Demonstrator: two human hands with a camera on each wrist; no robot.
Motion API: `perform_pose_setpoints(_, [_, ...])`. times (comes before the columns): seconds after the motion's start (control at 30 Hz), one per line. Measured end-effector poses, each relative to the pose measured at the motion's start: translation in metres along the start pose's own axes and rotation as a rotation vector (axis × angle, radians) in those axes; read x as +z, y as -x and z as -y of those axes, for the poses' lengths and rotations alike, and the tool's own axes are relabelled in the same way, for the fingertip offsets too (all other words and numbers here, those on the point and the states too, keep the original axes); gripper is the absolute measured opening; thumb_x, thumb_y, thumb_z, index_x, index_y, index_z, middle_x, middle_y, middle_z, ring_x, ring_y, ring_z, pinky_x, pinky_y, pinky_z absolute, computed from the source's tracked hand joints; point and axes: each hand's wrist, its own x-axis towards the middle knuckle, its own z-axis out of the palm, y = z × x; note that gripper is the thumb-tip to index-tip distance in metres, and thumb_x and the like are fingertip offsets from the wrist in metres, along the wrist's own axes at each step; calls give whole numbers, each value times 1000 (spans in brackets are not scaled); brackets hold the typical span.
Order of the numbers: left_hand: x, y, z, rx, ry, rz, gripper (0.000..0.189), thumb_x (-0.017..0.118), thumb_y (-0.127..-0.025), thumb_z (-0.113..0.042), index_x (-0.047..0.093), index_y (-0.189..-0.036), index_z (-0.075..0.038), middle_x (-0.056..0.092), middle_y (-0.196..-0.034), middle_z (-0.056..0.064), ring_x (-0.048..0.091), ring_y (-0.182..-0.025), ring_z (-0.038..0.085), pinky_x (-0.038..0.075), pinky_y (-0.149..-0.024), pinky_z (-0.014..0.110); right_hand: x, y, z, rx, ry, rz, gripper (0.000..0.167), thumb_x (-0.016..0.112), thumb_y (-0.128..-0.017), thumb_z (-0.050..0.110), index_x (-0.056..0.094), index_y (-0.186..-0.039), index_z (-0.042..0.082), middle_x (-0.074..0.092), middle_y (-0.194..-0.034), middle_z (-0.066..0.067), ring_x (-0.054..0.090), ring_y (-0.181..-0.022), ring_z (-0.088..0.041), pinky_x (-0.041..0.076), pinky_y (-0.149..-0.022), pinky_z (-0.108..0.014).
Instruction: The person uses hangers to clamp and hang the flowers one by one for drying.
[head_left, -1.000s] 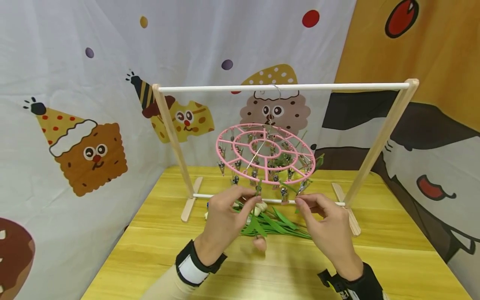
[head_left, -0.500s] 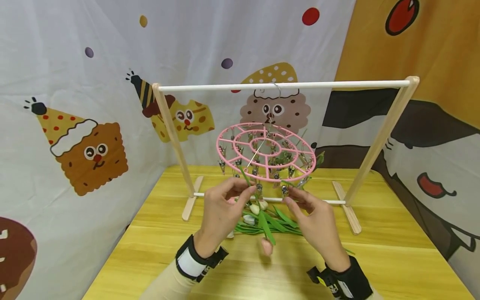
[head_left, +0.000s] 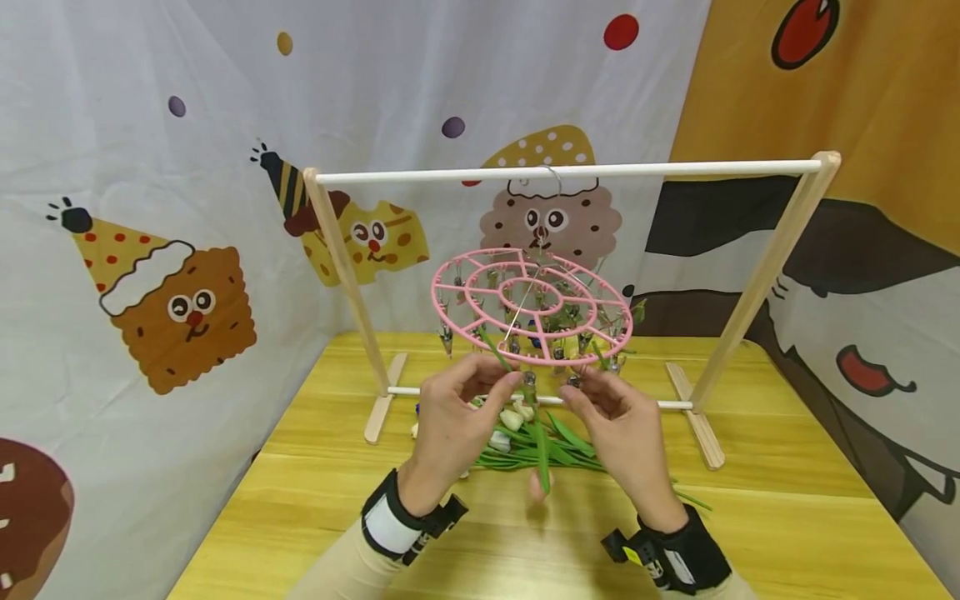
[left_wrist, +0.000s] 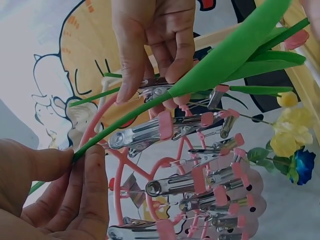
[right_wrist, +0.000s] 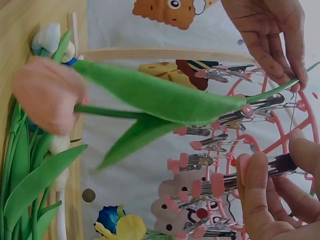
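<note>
My left hand (head_left: 457, 417) pinches the green stem of a pink artificial tulip (right_wrist: 47, 95) between thumb and fingers. The tulip hangs bloom down, its leaf (left_wrist: 230, 47) crossing in front of the clips. My right hand (head_left: 618, 421) grips a metal clip (right_wrist: 282, 165) with pink tips, at the near edge of a round pink clip hanger (head_left: 487, 337). In the right wrist view, thumb and fingers squeeze this clip from both sides. Several more clips (left_wrist: 175, 187) dangle from the rings. The stem passes in front of the hanger, apart from the squeezed clip.
A wooden stand (head_left: 757, 292) with a white top bar (head_left: 660, 172) carries the hanger. Several loose tulips (head_left: 517, 442) lie on the wooden table (head_left: 300, 517) under it. Yellow and blue flowers (left_wrist: 292, 132) hang at the hanger's far side. A printed cloth (head_left: 187, 67) stands behind.
My right hand has moved left along the hanger's near edge and now squeezes a clip. The hanger has turned slightly. My left hand keeps the tulip, whose bloom has shifted a little right.
</note>
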Motion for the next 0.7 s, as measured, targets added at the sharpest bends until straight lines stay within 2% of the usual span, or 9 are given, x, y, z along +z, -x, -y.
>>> perform_pose_setpoints(0.13, [3,-1,0,-28,29,8,8,83,-109,-9,83,-117,-8,88,-109,9,87,-91,24,75,-82,33,-2,-3,0,9,-39,21,25,83,-111,14,84,-134,8,90,-112,-12,88,-93,-14,74,-85,-28])
perform_pose_setpoints(0.33, [6,-1,0,-25,47,5,7,82,-111,-9,83,-117,-8,88,-110,9,87,-93,19,75,-81,33,-4,-5,2,58,-207,65,28,74,-117,13,78,-138,-5,89,-115,-1,90,-97,-17,75,-88,-39])
perform_pose_setpoints(0.43, [7,-1,0,-26,47,2,7,81,-111,-10,83,-118,-8,88,-111,10,87,-93,17,75,-82,33,-4,-5,6,76,-196,46,28,74,-117,14,79,-137,-4,89,-115,5,88,-96,-14,75,-88,-34])
perform_pose_setpoints(0.57, [9,0,0,-35,55,-3,8,80,-112,-10,83,-120,-8,88,-111,11,87,-94,17,75,-83,33,-4,-6,10,113,-159,8,26,75,-117,18,83,-134,1,91,-114,2,84,-92,-13,68,-81,-26])
perform_pose_setpoints(0.7, [10,1,2,-38,67,-11,8,80,-112,-9,83,-119,-7,88,-110,12,87,-95,17,75,-84,34,-5,-7,10,142,-221,17,30,73,-118,20,81,-136,-2,91,-115,-1,87,-92,-13,71,-85,-27])
